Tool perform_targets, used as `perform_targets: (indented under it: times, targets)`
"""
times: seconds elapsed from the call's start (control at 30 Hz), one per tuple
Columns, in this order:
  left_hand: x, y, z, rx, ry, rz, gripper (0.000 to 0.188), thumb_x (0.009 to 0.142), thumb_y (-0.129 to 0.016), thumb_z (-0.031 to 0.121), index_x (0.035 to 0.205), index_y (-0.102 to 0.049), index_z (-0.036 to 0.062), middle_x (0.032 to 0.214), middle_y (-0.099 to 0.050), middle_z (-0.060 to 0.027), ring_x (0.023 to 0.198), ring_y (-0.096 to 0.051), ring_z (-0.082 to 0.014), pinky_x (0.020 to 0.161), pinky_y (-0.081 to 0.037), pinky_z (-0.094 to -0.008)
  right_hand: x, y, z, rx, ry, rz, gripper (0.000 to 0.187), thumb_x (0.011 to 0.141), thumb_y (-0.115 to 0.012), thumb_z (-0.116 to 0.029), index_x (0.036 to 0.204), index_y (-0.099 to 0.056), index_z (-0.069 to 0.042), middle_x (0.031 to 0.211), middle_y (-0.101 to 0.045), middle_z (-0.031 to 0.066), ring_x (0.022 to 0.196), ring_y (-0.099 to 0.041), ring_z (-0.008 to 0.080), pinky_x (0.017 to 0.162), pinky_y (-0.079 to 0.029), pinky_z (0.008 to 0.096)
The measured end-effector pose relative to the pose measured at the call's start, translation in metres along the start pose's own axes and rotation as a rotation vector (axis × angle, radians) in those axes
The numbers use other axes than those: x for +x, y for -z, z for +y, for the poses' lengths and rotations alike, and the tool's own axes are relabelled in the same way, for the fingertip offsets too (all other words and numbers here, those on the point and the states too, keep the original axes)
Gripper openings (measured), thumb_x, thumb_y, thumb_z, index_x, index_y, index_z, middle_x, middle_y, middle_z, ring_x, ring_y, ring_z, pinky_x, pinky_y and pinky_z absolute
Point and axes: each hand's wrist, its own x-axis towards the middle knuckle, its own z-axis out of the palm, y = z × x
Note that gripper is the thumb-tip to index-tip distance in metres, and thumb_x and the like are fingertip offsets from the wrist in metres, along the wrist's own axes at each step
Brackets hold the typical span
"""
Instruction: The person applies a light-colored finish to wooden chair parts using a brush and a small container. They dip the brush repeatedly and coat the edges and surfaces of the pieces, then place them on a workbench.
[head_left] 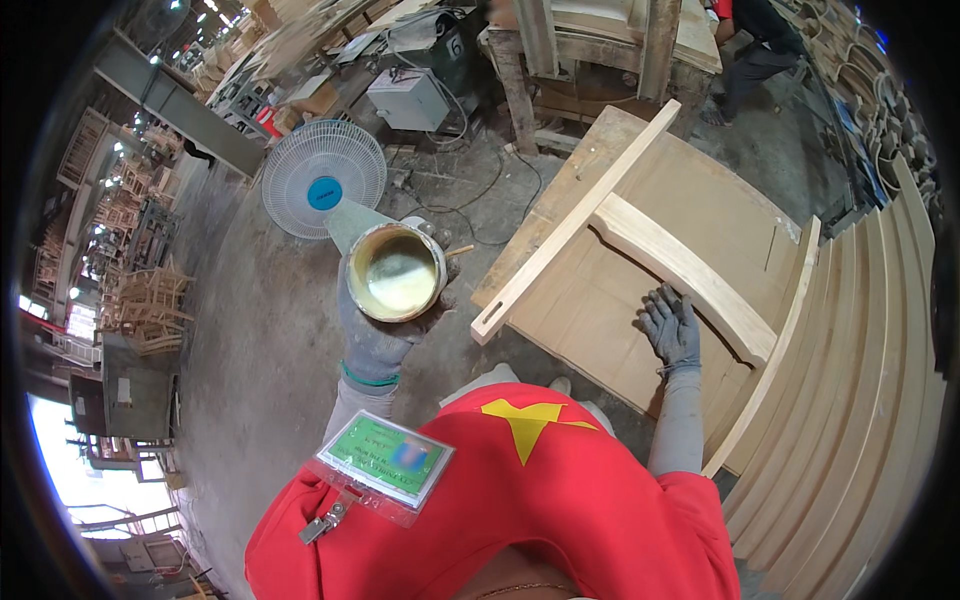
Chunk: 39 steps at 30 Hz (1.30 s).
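Observation:
My left hand (372,342), in a grey glove, is wrapped round a round pot (441,290) of pale yellowish, glue-like liquid (402,279). A thin wooden stick (460,251) pokes out beside the pot's right side. Also gloved, my right hand (670,328) is open, its fingers spread and the tips at the near edge of a curved wooden rail (690,270). That rail joins a long straight wooden bar (600,200), which has a slot near its closer end, to a second wooden bar (775,372) on the right.
The joined pieces lie on a cardboard-covered board (720,190). Long curved wooden strips (850,400) are stacked on the right. A standing fan (324,180), cables and a grey box (408,98) are ahead on the left. Another person (755,60) is at the far right.

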Motion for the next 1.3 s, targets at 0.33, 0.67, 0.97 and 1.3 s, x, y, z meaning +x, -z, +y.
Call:
perform_targets:
  times: [0.33, 0.67, 0.97, 1.3]
  targets:
    - [0.006, -0.02, -0.008, 0.293, -0.117, -0.003, 0.049, 0.083, -0.059, 0.006, 0.128, -0.041, 0.0047, 0.116, -0.052, -0.0128, 0.094, -0.057, -0.0211, 0.063, -0.053, -0.0292, 0.002, 0.009, -0.004, -0.04, 0.016, 0.004, 0.044, 0.093, -0.047, -0.041, 0.12, -0.052, -0.007, 0.116, -0.055, 0.0172, 0.101, -0.055, 0.0336, 0.087, -0.046, 0.0511]
    - [0.017, -0.034, -0.001, 0.007, 0.079, 0.043, 0.055, 0.088, -0.039, 0.053, 0.125, -0.047, 0.0131, 0.123, -0.053, -0.0126, 0.107, -0.054, -0.0315, 0.071, -0.05, -0.0402, -0.003, 0.001, -0.009, 0.034, -0.017, -0.05, 0.041, 0.092, -0.049, -0.04, 0.112, -0.053, -0.004, 0.11, -0.056, 0.0181, 0.098, -0.056, 0.0322, 0.082, -0.05, 0.048]
    - [0.02, -0.033, -0.005, 0.079, 0.081, -0.021, 0.053, 0.087, -0.044, 0.049, 0.125, -0.046, 0.0123, 0.119, -0.053, -0.0113, 0.103, -0.054, -0.0298, 0.073, -0.05, -0.0401, -0.005, 0.006, -0.01, 0.071, -0.036, -0.073, 0.038, 0.092, -0.051, -0.036, 0.113, -0.049, -0.004, 0.109, -0.055, 0.0177, 0.099, -0.056, 0.0327, 0.082, -0.05, 0.048]
    - [0.038, 0.005, -0.007, 0.535, -0.101, -0.306, 0.042, 0.087, -0.051, 0.012, 0.127, -0.038, 0.0097, 0.118, -0.051, -0.0117, 0.102, -0.054, -0.0233, 0.072, -0.051, -0.0373, -0.007, 0.008, -0.009, 0.09, -0.038, -0.107, 0.035, 0.092, -0.052, -0.037, 0.109, -0.052, -0.006, 0.106, -0.056, 0.0158, 0.096, -0.057, 0.0298, 0.081, -0.05, 0.0475]
